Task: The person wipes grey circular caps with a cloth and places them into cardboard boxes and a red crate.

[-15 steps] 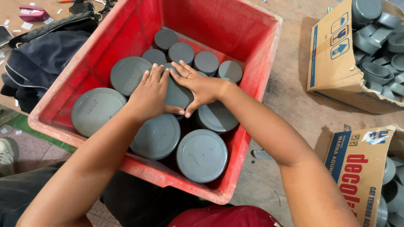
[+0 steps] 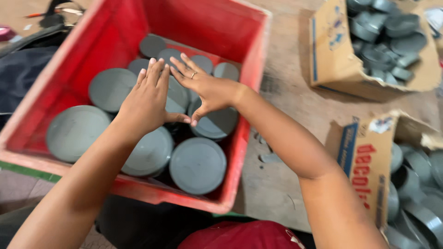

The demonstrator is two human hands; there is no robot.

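Neither hand grips anything: the left hand (image 2: 147, 99) and the right hand (image 2: 205, 90) lie open, fingers spread, palms down, thumbs nearly meeting, over a grey round cap (image 2: 180, 94) in the middle of a red plastic crate (image 2: 251, 69). Motion blur hides whether the palms touch it. That cap sits directly beneath the fingers, ringed by other grey caps (image 2: 197, 165) of large and small sizes. To the right, two cardboard boxes (image 2: 334, 55) on the wooden floor hold more grey fittings.
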